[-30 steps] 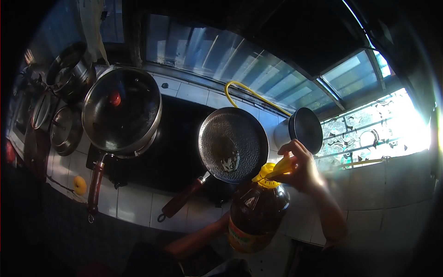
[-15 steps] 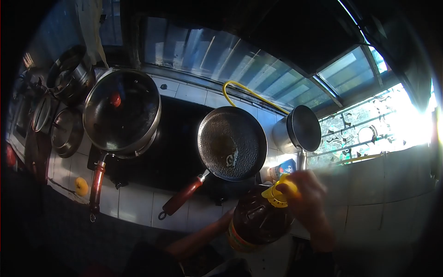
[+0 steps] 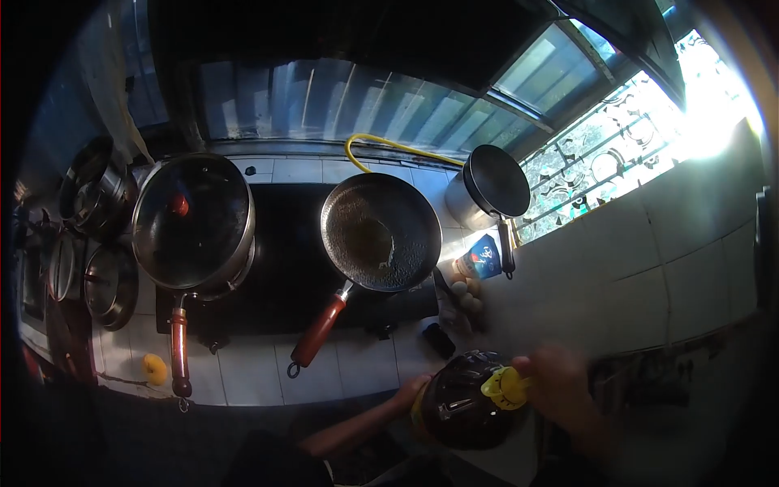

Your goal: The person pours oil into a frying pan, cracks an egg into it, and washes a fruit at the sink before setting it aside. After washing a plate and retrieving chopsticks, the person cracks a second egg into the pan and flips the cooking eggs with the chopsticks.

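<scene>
Bottle (image 3: 462,414): held just off the near-right side of the frying pan (image 3: 381,195), perhaps to keep clear of the heat; rounded, glossy, apparently clear plastic with dark contents.
Left hand (image 3: 412,394): closed against the bottle's side, on the flank nearer the frying pan; likely steadying the weight while leaving the top free.
Right hand (image 3: 561,388): blurred, with fingers at the edge of the yellow cap (image 3: 505,390), farther from the frying pan than the bottle; pinched tight or merely touching, cannot tell. Seems set opposite the supporting grip for balance.
Frying pan: rests on the dark, flat cooktop (image 3: 284,307), with its handle (image 3: 318,331) turned to the near side, likely for easy grasping; round and dimpled, wet and shiny mid-base, with smooth reddish wood below.
Deep pan (image 3: 193,235): left of the frying pan, handle likewise turned near; dark, metal-rimmed.
Saucepan (image 3: 468,199): right of and slightly behind the frying pan; smooth grey metal.
Eggs (image 3: 466,297): apparently so, pale and oval, near-right of the frying pan.
</scene>
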Available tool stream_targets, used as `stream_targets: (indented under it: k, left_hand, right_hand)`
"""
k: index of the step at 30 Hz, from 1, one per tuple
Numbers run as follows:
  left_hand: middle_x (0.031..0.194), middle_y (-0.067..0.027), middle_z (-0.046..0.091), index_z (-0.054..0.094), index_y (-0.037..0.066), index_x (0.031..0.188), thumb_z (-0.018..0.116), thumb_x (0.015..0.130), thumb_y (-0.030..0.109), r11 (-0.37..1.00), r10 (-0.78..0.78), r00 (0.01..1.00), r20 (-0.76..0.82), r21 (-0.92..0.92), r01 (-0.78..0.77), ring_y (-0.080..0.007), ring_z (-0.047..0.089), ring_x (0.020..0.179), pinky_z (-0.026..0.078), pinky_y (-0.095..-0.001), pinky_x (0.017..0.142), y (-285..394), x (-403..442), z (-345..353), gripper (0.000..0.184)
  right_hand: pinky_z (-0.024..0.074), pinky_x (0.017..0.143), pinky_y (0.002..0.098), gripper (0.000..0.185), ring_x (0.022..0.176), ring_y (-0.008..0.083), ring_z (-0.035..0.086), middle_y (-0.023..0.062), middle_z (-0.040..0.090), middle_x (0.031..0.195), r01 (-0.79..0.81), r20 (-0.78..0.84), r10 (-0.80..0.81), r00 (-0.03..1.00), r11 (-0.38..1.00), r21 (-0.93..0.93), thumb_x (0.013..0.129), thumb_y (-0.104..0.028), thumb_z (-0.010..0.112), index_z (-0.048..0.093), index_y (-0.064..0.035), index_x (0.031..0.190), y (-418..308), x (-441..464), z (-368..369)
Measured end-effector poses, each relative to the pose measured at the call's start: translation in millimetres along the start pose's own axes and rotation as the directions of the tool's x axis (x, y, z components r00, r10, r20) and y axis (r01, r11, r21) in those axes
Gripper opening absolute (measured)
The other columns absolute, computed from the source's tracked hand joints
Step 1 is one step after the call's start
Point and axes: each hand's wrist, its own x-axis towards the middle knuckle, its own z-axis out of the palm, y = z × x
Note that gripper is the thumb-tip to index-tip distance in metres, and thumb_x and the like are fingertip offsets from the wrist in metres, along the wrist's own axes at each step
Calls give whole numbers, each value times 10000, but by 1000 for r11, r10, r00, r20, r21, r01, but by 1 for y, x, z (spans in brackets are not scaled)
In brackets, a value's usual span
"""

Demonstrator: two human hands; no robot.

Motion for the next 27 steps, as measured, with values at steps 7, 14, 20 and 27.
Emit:
stream_targets:
  k: [7, 14, 20, 27]
  left_hand:
    - [1141, -133, 559, 525, -38, 1147, 313, 900, 179, 993, -34, 995, 89, 115, 24, -186, 511, 1058, 361, -298, 948, -47, -20, -8, 392]
    - [1171, -210, 515, 482, -10, 1185, 429, 832, 223, 500, 193, 977, -93, 866, -17, -337, 484, 1104, 372, -379, 946, -93, -32, -52, 425]
    - [1073, -230, 550, 480, 0, 1162, 526, 759, 229, 110, -17, 927, -374, 921, 373, -375, 520, 1018, 418, -423, 872, -117, -98, -117, 466]
    - [1048, -231, 564, 494, 24, 1147, 496, 769, 404, -338, -92, 772, -629, 749, 570, -379, 534, 1006, 423, -467, 869, -179, -200, -173, 535]
  right_hand:
    - [411, 427, 334, 149, 530, 242, 536, 90, 505, 623, -313, 31, 311, 950, 941, 126, 692, -72, 695, 555, -41, 652, -41, -84, -8]
    - [462, 547, 352, 146, 610, 252, 573, 82, 522, 688, -628, 282, 562, 777, 714, 309, 636, -126, 721, 630, -51, 722, -24, -228, 93]
    - [452, 626, 376, 269, 693, 294, 564, 155, 533, 729, -734, 449, 581, 679, 523, 433, 665, -242, 683, 614, 17, 697, 41, -287, 280]
    - [372, 878, 458, 382, 963, 336, 549, 186, 607, 962, -731, 522, 553, 650, 642, 231, 751, -342, 567, 617, -39, 978, 107, -362, 590]
